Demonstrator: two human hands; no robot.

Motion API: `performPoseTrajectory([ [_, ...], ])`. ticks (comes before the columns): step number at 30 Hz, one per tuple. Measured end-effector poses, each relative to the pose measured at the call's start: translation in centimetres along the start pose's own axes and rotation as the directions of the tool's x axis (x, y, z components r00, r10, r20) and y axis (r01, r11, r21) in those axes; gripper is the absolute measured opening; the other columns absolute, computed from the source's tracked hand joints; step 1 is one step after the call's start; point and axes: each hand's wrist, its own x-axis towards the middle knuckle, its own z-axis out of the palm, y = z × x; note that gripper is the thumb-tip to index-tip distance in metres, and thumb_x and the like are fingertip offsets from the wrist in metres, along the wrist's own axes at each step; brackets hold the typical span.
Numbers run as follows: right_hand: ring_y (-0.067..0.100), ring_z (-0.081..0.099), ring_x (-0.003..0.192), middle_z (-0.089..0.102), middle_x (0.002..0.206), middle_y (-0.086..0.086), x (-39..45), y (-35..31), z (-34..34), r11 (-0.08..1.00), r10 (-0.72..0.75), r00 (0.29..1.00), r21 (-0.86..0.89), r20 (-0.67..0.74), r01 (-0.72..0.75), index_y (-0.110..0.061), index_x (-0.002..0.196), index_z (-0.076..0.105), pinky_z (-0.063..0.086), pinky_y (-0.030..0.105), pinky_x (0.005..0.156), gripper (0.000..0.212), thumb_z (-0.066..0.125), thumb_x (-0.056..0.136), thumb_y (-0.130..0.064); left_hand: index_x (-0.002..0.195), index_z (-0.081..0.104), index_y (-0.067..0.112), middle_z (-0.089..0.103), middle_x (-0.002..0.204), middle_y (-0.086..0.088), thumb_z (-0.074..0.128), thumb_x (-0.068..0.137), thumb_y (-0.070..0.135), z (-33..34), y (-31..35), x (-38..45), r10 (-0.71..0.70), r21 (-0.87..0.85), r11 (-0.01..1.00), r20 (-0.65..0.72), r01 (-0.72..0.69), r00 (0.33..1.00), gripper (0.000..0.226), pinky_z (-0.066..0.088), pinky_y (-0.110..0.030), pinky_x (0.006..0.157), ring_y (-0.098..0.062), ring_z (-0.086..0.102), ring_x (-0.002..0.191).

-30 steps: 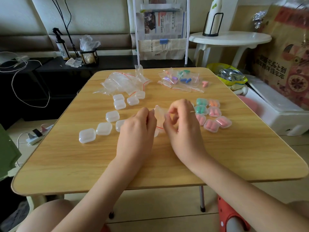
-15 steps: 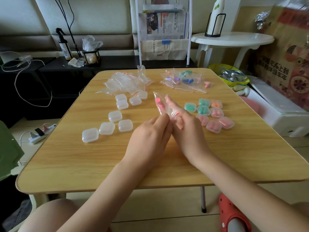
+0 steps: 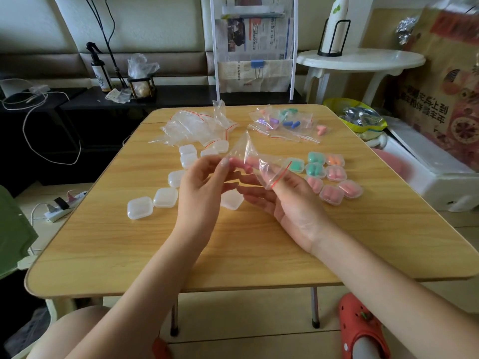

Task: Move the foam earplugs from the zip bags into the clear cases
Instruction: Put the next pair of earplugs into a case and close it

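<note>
The person is holding one small zip bag (image 3: pixel 255 161) above the middle of the tabletop (image 3: pixel 233 244), and this looks like the emptying step: the bag is being tipped so that the pink earplugs (image 3: pixel 247 161) inside it can come out. The left hand (image 3: pixel 204 182) is pinching the far, closed corner of the bag between thumb and fingers (image 3: pixel 225 161), while the right hand (image 3: pixel 285 198) is gripping the red-striped mouth of the bag with the thumb, its other fingers lying rather straight under it, palm up. The earplugs are sitting in the middle of the bag, not yet out. On the right, several filled cases (image 3: pixel 329 177) with pink, green and orange earplugs are lying close together; on the left, the empty clear cases (image 3: pixel 160 198) are waiting, and one empty case (image 3: pixel 232 199) is lying just under the hands. At the far side, a pile of empty bags (image 3: pixel 191 128) is lying left of the bags still holding earplugs (image 3: pixel 282 123). The next move, I think, is calling for the mouth to be open enough and pointing down into the right palm, then an empty case must be opened.
</note>
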Motion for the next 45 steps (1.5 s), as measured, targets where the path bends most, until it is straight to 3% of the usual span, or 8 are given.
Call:
performPoseTrajectory([
  [9,0.015,0.068,0.076,0.069,0.09,0.004,0.2,0.8,-0.2,0.989,0.004,1.0,-0.148,0.01,-0.003,-0.016,0.122,0.06,0.052,0.023,0.071,0.027,0.054,0.095,-0.015,0.074,0.062,0.011,0.068,0.075,-0.011,0.07,0.081,0.003,-0.1,0.1,-0.4,0.023,0.112,0.993,0.097,-0.034,0.995,0.013,0.055,-0.029,0.065,-0.018,0.066,0.07],
  [12,0.014,0.065,0.071,0.066,0.082,0.003,0.3,0.7,-0.3,0.983,0.011,1.0,-0.183,0.023,-0.006,-0.017,0.113,0.063,0.05,0.022,0.068,0.02,0.052,0.097,-0.017,0.073,0.059,0.011,0.065,0.065,0.001,0.072,0.08,0.005,-0.2,0.1,-0.3,0.033,0.154,0.987,0.063,-0.042,0.997,0.016,0.053,-0.033,0.068,-0.012,0.062,0.065],
  [16,0.016,0.067,0.073,0.068,0.087,0.006,0.4,0.9,-0.2,0.971,-0.037,0.999,-0.238,-0.024,0.03,-0.016,0.105,0.06,0.052,0.024,0.067,0.012,0.057,0.093,-0.017,0.074,0.057,0.011,0.064,0.072,-0.006,0.067,0.082,0.001,-0.4,-0.1,-0.1,0.021,0.163,0.987,-0.037,-0.015,0.999,0.017,0.055,-0.042,0.077,-0.011,0.062,0.065],
  [20,0.024,0.064,0.079,0.069,0.091,-0.008,0.4,1.3,-0.4,0.9,-0.122,0.989,-0.429,-0.085,0.074,-0.017,0.106,0.065,0.057,0.033,0.069,0.018,0.06,0.092,-0.006,0.077,0.054,0.01,0.062,0.075,-0.008,0.064,0.081,-0.002,-0.4,-0.2,0.1,-0.061,0.077,0.995,-0.032,0.064,0.998,0.016,0.055,-0.038,0.082,-0.016,0.064,0.072],
  [24,0.012,0.06,0.075,0.067,0.095,-0.007,0.4,1.1,-0.1,0.894,-0.138,0.985,-0.441,-0.107,0.077,-0.015,0.113,0.066,0.052,0.02,0.058,0.02,0.059,0.093,-0.015,0.08,0.053,0.008,0.06,0.082,-0.015,0.064,0.083,-0.004,-0.3,0.1,0.0,-0.081,-0.023,0.996,0.053,0.082,0.995,0.017,0.057,-0.03,0.081,-0.019,0.067,0.08],
  [30,0.009,0.063,0.071,0.069,0.079,-0.014,0.6,1.2,-0.2,0.908,-0.107,0.991,-0.414,-0.077,0.066,-0.023,0.097,0.068,0.05,0.019,0.06,0.019,0.055,0.096,-0.009,0.079,0.052,0.01,0.057,0.07,-0.003,0.066,0.081,-0.005,-0.3,0.1,-0.1,-0.03,0.004,1.0,0.084,0.03,0.996,0.021,0.055,-0.023,0.072,-0.013,0.064,0.069],
  [37,0.021,0.061,0.075,0.066,0.083,-0.013,0.3,1.0,-0.4,0.875,-0.179,0.984,-0.453,0.025,0.171,-0.021,0.091,0.064,0.05,0.027,0.063,0.015,0.061,0.091,-0.006,0.081,0.05,0.01,0.061,0.066,0.001,0.06,0.089,0.004,-0.2,-0.1,0.1,-0.132,-0.167,0.974,0.146,0.156,0.98,0.014,0.053,-0.022,0.067,-0.011,0.064,0.066],
  [45,0.014,0.063,0.068,0.069,0.08,-0.012,0.3,0.7,-0.2,0.942,-0.149,0.981,-0.32,-0.124,0.103,-0.022,0.091,0.069,0.048,0.019,0.055,0.013,0.062,0.091,-0.012,0.091,0.044,0.01,0.051,0.082,-0.008,0.052,0.094,0.001,0.1,-0.6,0.2,-0.188,-0.267,0.945,0.037,0.191,0.982,0.013,0.058,-0.031,0.075,-0.015,0.066,0.072],
])
